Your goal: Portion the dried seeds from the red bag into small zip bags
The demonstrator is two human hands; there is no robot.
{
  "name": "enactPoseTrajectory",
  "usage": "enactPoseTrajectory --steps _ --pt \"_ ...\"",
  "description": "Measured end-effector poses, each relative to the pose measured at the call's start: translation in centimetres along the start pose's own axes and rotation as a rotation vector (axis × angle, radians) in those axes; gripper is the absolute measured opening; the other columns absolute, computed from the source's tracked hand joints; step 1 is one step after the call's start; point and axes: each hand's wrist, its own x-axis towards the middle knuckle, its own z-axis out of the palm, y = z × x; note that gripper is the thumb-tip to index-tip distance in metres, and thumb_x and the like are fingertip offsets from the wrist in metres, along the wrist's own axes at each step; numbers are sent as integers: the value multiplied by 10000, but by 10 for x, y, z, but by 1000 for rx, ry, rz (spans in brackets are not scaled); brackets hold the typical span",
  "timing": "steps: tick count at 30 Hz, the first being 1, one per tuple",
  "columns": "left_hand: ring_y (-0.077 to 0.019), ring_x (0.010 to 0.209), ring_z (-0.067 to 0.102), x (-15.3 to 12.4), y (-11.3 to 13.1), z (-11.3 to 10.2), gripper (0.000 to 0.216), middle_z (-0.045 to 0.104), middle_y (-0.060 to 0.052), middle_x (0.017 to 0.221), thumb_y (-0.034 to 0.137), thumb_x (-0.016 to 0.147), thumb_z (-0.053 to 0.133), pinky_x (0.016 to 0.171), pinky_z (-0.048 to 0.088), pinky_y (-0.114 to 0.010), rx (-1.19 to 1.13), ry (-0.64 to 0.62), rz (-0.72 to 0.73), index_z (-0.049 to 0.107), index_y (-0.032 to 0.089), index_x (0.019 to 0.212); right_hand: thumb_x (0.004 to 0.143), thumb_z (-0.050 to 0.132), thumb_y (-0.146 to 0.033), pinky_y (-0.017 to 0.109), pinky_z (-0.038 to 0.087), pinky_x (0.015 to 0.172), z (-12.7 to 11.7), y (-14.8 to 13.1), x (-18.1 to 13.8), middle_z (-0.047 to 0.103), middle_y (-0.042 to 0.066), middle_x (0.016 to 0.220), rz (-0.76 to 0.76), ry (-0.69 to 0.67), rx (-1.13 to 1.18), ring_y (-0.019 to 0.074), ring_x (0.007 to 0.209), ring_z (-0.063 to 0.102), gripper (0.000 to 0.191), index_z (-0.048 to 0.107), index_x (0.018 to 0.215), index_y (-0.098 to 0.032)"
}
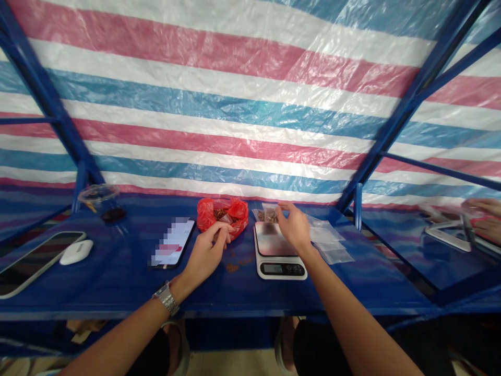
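Note:
My left hand [207, 250], with a metal watch on its wrist, has its fingers pinched at the edge of a red plastic bag [222, 215] that holds brown bits. My right hand [294, 227] hovers over a white kitchen scale [276, 251] and pinches a small clear bag [266, 213] with brown contents at the scale's far edge. A few brown crumbs [232, 267] lie on the blue table between the hands.
A phone [174, 243] lies left of the red bag. Empty clear bags [327, 241] sit right of the scale. A tablet [35, 262], a white oval case [76, 251] and a clear cup [102, 201] are far left. Another person's hands [485, 219] work at the right.

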Motion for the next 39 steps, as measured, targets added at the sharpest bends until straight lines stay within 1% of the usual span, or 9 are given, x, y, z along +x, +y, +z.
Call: enactPoseTrajectory --steps 5,8,12,16,21,24,29,33,39 --pt "-151 667 613 0 1 -2 293 653 9 742 431 995 483 660 482 -260 -11 -10 -4 674 212 959 1030 436 -393 349 450 792 0 9 2 797 92 1025 16 7 2 262 835 706 349 726 1124 -224" --pt "-147 656 605 1 -1 -1 287 640 13 736 427 995 486 659 478 -261 -16 -8 -12 671 210 960 1057 389 -418 388 432 889 2 10 -1 788 109 991 -80 -64 -101 282 953 683 404 737 1068 -214" --pt "-146 642 605 3 -2 4 277 637 16 727 419 989 493 651 482 -260 -18 -2 0 674 211 967 1090 312 -411 502 336 1057 14 6 -7 763 115 1165 -213 -210 -170 294 1183 603 446 716 1156 -236" --pt "-148 641 612 3 -2 7 284 643 14 724 429 989 490 642 492 -258 4 -13 6 675 215 966 1100 249 -394 515 279 1106 15 9 -4 732 112 1255 -190 -133 -105 275 1293 539 489 698 1210 -234" --pt "-148 660 611 1 -3 4 296 643 12 737 437 1002 476 665 493 -262 35 -23 14 672 219 965 1004 424 -320 530 286 1079 -15 48 7 763 124 1138 -41 79 -179 314 1219 558 351 742 1103 -211" --pt "-145 665 599 2 -5 -1 296 635 15 744 440 1009 471 671 485 -264 36 -18 28 666 222 963 863 512 -175 514 337 1042 -34 86 4 769 115 1139 21 -55 -274 329 1164 598 353 758 1113 -217" --pt "-145 664 589 5 -6 1 303 622 18 734 451 1014 468 667 478 -269 19 -13 35 662 222 979 655 517 -16 481 339 1101 -43 127 -9 689 55 1367 -134 -313 -232 298 1319 559 753 687 1317 -331" --pt "-142 662 594 7 -5 10 294 623 16 741 437 1008 472 667 479 -267 5 -33 16 666 218 978 721 595 -58 528 319 1141 -37 128 -12 695 102 1362 -111 -325 -246 333 1313 591 677 680 1349 -296" --pt "-140 650 590 10 0 23 287 619 11 744 423 996 484 643 468 -262 -17 -63 16 667 205 966 832 615 -143 464 472 1047 -41 125 0 787 69 1171 -104 -241 -90 298 1121 719 498 684 1313 -254"
